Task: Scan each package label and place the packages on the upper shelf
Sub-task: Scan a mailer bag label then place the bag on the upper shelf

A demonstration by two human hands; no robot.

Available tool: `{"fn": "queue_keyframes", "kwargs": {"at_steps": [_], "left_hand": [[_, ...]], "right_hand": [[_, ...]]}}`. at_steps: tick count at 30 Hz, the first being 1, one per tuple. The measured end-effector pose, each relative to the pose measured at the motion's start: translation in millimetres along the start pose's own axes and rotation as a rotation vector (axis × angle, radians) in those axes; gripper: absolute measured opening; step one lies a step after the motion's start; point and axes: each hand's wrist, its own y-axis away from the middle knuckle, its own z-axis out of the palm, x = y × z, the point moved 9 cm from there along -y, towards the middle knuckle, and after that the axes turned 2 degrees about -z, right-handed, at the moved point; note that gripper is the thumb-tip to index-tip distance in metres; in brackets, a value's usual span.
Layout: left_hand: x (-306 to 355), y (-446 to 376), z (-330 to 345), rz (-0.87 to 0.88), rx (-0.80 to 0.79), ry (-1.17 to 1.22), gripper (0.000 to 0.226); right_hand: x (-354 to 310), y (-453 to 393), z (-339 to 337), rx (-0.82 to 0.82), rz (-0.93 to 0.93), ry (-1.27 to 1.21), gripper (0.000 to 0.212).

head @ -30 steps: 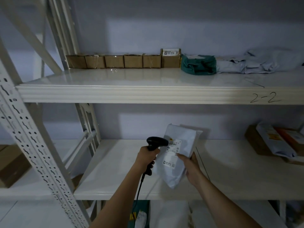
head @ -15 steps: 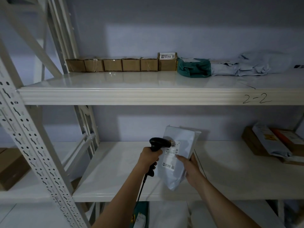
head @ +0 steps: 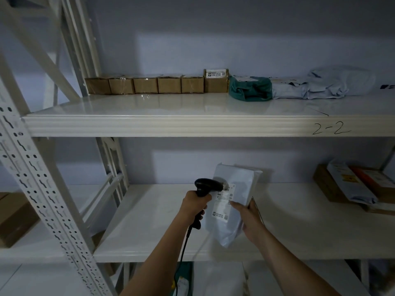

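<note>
Scanner [head: 208, 186] clenched in left hand [head: 193, 207], nose almost on the label [head: 224, 201]; right hand [head: 249, 218] pinches the grey package [head: 232, 210] mid-frame. Too close, the scan may misread.

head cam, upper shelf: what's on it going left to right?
Row of five small cardboard boxes → taller labelled box → teal bag → pale grey mailer bags. All sit along the back of the upper shelf, which is marked 2-2.
</note>
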Motion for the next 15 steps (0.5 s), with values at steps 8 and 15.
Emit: {"fn": "queue_keyframes", "kwargs": {"at_steps": [8,15], "left_hand": [[-0.5,-2.8,1.9,0.006,0.003,-0.005,0.013],[-0.9,-5.8,3.3,-0.001,-0.002,-0.014,0.014]], "right_hand": [[-3.3,2.0,-2.0,-0.006,0.012,-0.007,0.049],[-2.1,-0.9,-4.4,0.007,0.017,-0.008,0.047]]}}
